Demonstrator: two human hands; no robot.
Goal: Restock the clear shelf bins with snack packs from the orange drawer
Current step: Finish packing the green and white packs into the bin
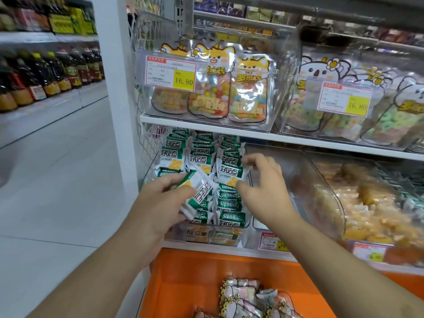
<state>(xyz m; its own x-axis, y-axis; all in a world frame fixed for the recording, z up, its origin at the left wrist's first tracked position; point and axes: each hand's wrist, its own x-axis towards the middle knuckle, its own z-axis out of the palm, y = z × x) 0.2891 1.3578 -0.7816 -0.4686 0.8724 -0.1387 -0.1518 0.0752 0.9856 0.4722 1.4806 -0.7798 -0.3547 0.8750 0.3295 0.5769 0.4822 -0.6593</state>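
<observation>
From the head view, the clear shelf bin (229,228) already looks nearly full, three rows of green-and-white snack packs (230,169), so this bin seems almost done. The left hand (158,203) grips one pack (198,193) over it; the right hand's fingers (254,160) pinch a standing pack's edge. The orange drawer (183,283) below holds several pastel packs (241,297), too jumbled to count.

Two hands at a clear bin of green-and-white snack packs

The left hand (158,203) grips a green-and-white snack pack (199,191), tilted, over the clear bin (229,237) at the lower shelf's left end. The right hand (263,189), fingers curled, pinches an upright pack (230,168) in the bin's right-hand row. Below the shelf's front edge the orange drawer (183,283) stands open, with cartoon candy bags (241,299) inside.
</observation>
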